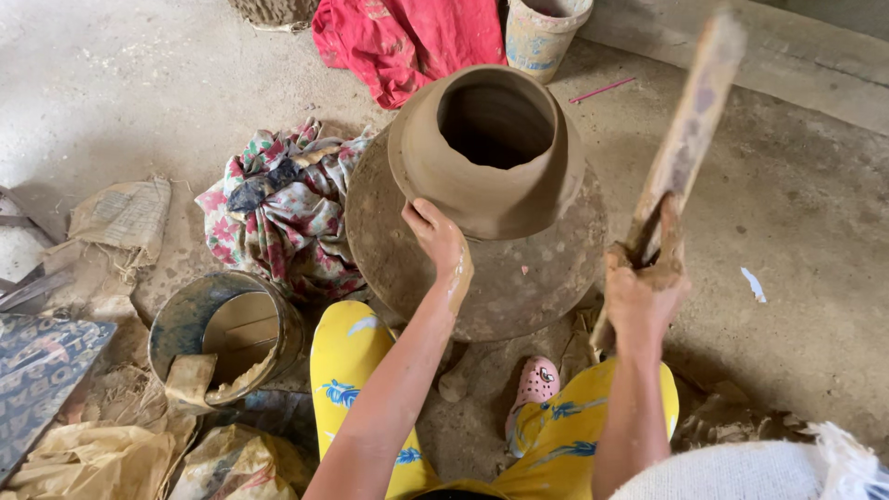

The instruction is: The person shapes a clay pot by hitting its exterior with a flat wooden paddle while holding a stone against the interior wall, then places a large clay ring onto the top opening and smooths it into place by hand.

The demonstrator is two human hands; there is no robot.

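Bare concrete floor, dusty and grey, runs under everything. On it, at the middle, sits a big unfired clay pot with a wide open mouth, its round belly speckled with wet patches. The left hand lies against the pot just under the neck, fingers curled on the clay. The right hand, smeared with mud, is closed round the handle of a flat wooden paddle, raised to the right of the pot and blurred.

Nearer in, the person's knees in yellow printed trousers frame a pink clog. Left of the pot lies a bundled floral cloth, and near left of that a muddy bucket with a rag on its rim. Far behind the pot lie a red cloth and a pale plastic bucket.
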